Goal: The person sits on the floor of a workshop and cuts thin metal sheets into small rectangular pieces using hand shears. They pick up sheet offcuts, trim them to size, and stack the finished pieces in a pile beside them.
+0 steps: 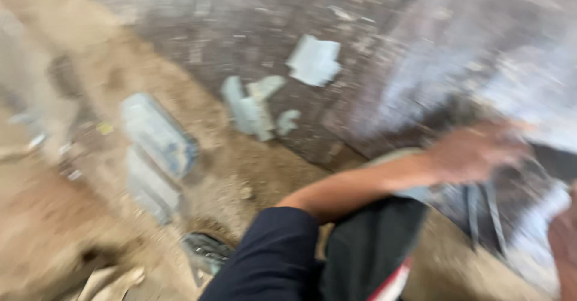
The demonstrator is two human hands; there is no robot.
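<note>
Left hand (475,152) nr clear plastic sheet (529,79)

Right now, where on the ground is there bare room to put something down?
The frame is blurred. Bare dark floor shows above the pale scraps; bare sandy dirt lies between the grey blocks and the left hand's arm. It is crowded around the scraps and the blocks.

A single head-worn camera looks steeply down from standing or crouching height, tilted and blurred by motion, over the wearer's left arm (360,184) and dark sleeve (270,253) near the bottom edge, toward a sandy floor (198,127) littered with pale debris (252,109) farther off.
</note>
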